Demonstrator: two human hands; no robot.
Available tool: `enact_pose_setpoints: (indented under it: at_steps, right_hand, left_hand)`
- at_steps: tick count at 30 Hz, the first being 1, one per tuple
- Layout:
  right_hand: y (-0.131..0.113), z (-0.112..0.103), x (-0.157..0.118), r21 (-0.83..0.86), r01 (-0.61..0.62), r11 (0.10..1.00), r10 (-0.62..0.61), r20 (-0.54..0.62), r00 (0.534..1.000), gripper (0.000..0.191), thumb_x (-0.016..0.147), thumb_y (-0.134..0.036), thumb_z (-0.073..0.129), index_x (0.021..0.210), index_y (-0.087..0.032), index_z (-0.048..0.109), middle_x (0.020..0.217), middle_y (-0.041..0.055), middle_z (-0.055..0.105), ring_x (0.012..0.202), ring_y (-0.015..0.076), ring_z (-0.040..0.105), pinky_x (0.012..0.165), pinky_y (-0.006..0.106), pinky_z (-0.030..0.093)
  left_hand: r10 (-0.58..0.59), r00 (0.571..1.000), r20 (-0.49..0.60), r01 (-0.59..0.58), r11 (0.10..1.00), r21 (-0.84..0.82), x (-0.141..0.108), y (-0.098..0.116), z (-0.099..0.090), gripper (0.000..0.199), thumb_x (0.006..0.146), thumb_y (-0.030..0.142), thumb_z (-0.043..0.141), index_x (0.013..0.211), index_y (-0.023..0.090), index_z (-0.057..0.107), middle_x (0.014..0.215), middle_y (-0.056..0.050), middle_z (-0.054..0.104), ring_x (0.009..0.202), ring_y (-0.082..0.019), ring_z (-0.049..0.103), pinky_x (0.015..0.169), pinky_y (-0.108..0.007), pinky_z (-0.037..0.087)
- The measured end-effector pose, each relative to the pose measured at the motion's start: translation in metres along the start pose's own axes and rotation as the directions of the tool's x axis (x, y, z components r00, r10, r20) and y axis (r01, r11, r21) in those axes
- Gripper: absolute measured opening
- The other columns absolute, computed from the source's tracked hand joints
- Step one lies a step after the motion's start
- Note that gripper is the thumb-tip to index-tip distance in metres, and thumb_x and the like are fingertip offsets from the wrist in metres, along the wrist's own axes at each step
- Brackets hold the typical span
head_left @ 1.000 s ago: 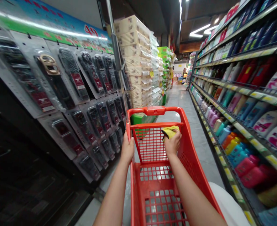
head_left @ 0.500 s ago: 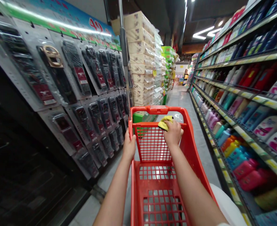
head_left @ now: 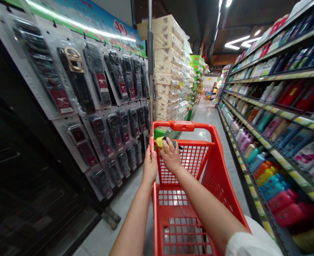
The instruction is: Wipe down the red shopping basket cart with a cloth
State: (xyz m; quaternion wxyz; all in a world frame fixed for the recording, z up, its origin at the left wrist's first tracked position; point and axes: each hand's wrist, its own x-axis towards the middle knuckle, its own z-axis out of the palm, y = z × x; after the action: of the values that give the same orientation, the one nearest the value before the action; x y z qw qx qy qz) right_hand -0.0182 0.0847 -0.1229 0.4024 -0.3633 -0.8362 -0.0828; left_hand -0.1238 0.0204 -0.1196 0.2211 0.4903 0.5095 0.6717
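A red plastic shopping cart (head_left: 223, 177) stands in front of me, its basket grid showing the floor through it. My left hand (head_left: 149, 165) is closed round the cart's left side rim, just below the handle corner. My right hand (head_left: 170, 156) holds a yellow and dark grey cloth (head_left: 160, 142) against the left end of the red bar along the top of the back grid. The two hands are close together. Part of the cloth is hidden under the right fingers. A grey metal pole (head_left: 150, 53) rises upright at the cart's left corner.
Packaged belts (head_left: 101, 83) hang on a display at the left. Behind it rise stacked cream-coloured packs (head_left: 167, 71). Shelves of bottles (head_left: 279, 131) line the right side. A tiled aisle (head_left: 206, 110) runs ahead between them. A dark metal foot (head_left: 111, 217) sticks out low at left.
My right hand has slid the cloth leftward along the bar, from its right part to the left end by my left hand. My left hand keeps its hold. The view has shifted slightly.
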Motion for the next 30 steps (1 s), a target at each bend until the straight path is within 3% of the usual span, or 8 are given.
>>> enact_pose_setpoints:
  at_steps: [14, 16, 19, 21, 24, 26, 28, 30]
  right_hand:
    - [0.023, -0.013, -0.012, 0.178, 0.28, 0.943, -0.316, 0.227, 0.921, 0.022, 0.093, -0.018, 0.051, 0.098, -0.031, 0.069, 0.134, -0.004, 0.06, 0.136, 0.0195, 0.042, 0.114, 0.05, 0.024]
    - [0.037, -0.019, -0.025, 0.148, 0.2, 0.969, -0.231, 0.244, 0.942, 0.02, 0.091, -0.02, 0.055, 0.095, -0.032, 0.07, 0.13, -0.0033, 0.062, 0.13, 0.0215, 0.046, 0.108, 0.049, 0.031]
    - [0.061, -0.031, -0.053, 0.003, -0.177, 0.984, 0.177, 0.039, 0.983, 0.03, 0.088, -0.014, 0.053, 0.101, -0.033, 0.071, 0.128, 0.0022, 0.061, 0.123, 0.025, 0.047, 0.101, 0.047, 0.036]
    - [0.072, -0.037, -0.07, 0.011, -0.473, 0.881, 0.465, -0.2, 0.862, 0.041, 0.083, -0.008, 0.047, 0.11, -0.029, 0.069, 0.129, 0.008, 0.056, 0.12, 0.027, 0.046, 0.099, 0.047, 0.038]
    - [0.073, -0.036, -0.078, 0.186, -0.77, 0.61, 0.757, -0.424, 0.497, 0.048, 0.078, -0.009, 0.043, 0.122, -0.019, 0.061, 0.125, 0.0166, 0.048, 0.116, 0.0306, 0.047, 0.097, 0.047, 0.039]
    - [0.063, -0.027, -0.073, 0.237, -0.821, 0.519, 0.814, -0.43, 0.39, 0.047, 0.078, -0.012, 0.042, 0.123, -0.014, 0.057, 0.123, 0.0191, 0.046, 0.117, 0.0328, 0.046, 0.098, 0.048, 0.038]
    - [0.047, -0.012, -0.065, 0.183, -0.778, 0.6, 0.77, -0.394, 0.501, 0.046, 0.08, -0.013, 0.042, 0.125, -0.014, 0.054, 0.123, 0.0194, 0.047, 0.12, 0.0333, 0.043, 0.1, 0.049, 0.036]
    - [0.026, 0.007, -0.056, 0.077, -0.618, 0.782, 0.604, -0.338, 0.722, 0.048, 0.083, -0.013, 0.042, 0.13, -0.016, 0.05, 0.125, 0.0179, 0.049, 0.12, 0.0316, 0.042, 0.101, 0.048, 0.035]
  left_hand:
    - [-0.017, 1.0, 0.01, 0.018, 1.0, -0.005, 0.005, 0.001, -0.003, 0.049, 0.092, 0.036, 0.049, 0.139, 0.019, 0.049, 0.147, -0.01, 0.048, 0.138, -0.022, 0.041, 0.117, -0.039, 0.028]
    - [-0.033, 0.999, 0.012, 0.033, 0.999, -0.006, 0.006, 0.002, -0.003, 0.05, 0.092, 0.036, 0.05, 0.139, 0.019, 0.048, 0.146, -0.01, 0.05, 0.137, -0.023, 0.042, 0.117, -0.04, 0.028]
    - [-0.028, 0.999, 0.017, 0.028, 1.0, -0.009, 0.006, 0.006, -0.001, 0.05, 0.092, 0.034, 0.049, 0.14, 0.018, 0.048, 0.146, -0.01, 0.05, 0.137, -0.023, 0.042, 0.117, -0.04, 0.027]
    - [-0.027, 0.999, 0.019, 0.028, 1.0, -0.007, 0.006, 0.008, 0.001, 0.05, 0.092, 0.032, 0.049, 0.14, 0.018, 0.048, 0.146, -0.01, 0.05, 0.137, -0.023, 0.042, 0.117, -0.04, 0.027]
    - [-0.047, 0.998, 0.029, 0.048, 0.999, -0.019, 0.006, 0.008, 0.003, 0.051, 0.093, 0.033, 0.049, 0.142, 0.019, 0.046, 0.147, -0.009, 0.049, 0.138, -0.022, 0.042, 0.118, -0.038, 0.027]
    - [-0.054, 0.998, 0.034, 0.055, 0.998, -0.017, 0.005, 0.008, 0.003, 0.052, 0.093, 0.035, 0.049, 0.142, 0.018, 0.046, 0.148, -0.009, 0.048, 0.139, -0.022, 0.039, 0.118, -0.038, 0.026]
    - [-0.054, 0.998, 0.035, 0.055, 0.998, -0.016, 0.004, 0.007, 0.004, 0.054, 0.093, 0.036, 0.048, 0.143, 0.017, 0.045, 0.149, -0.011, 0.046, 0.14, -0.023, 0.038, 0.118, -0.038, 0.025]
    - [-0.052, 0.998, 0.03, 0.053, 0.998, -0.028, 0.003, 0.006, 0.004, 0.056, 0.093, 0.038, 0.048, 0.144, 0.015, 0.043, 0.15, -0.012, 0.044, 0.141, -0.023, 0.037, 0.118, -0.037, 0.024]
